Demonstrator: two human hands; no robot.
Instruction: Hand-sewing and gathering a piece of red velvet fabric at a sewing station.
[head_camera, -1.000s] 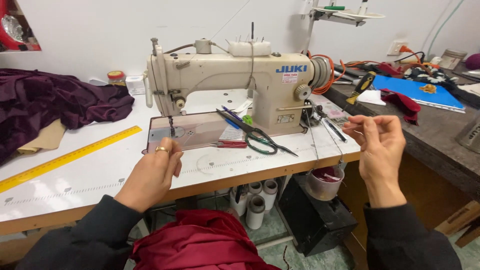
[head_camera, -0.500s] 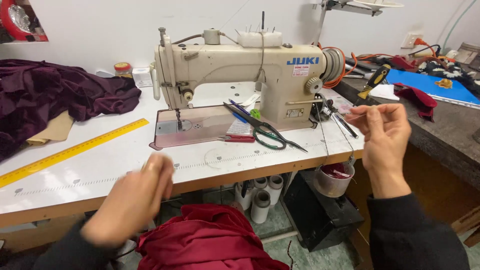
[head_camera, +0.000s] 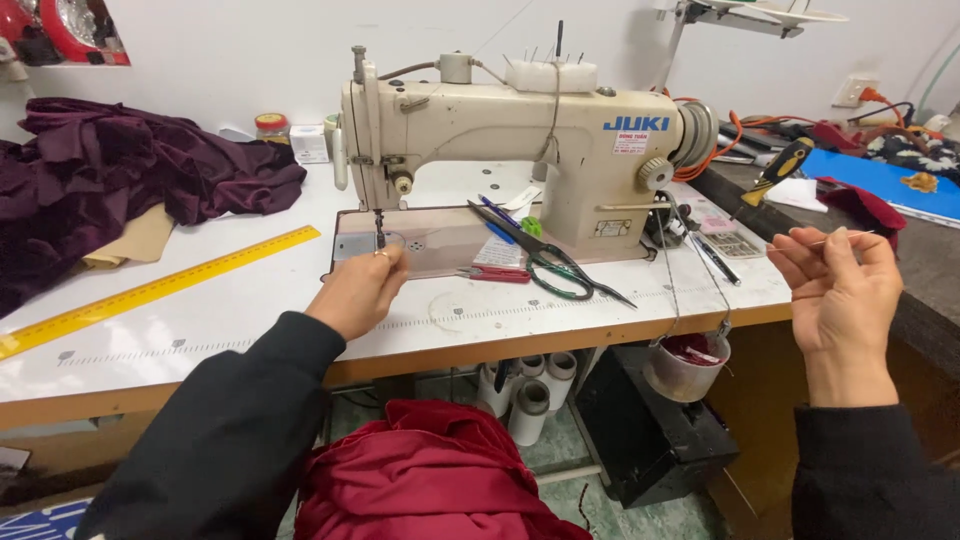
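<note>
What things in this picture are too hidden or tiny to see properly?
- Needle tip under the sewing machine: head view, the left hand blocks it.
- The thin thing pinched in the right hand: too fine to identify.
- Red fabric: cut off by the bottom edge.
- Small pot: its contents are unclear.

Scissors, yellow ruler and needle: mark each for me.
Scissors (head_camera: 548, 262), head view, on the blades near the pivot.
Yellow ruler (head_camera: 160, 290), head view, mid-length.
Needle (head_camera: 380, 228), head view, on the shaft above the plate.
</note>
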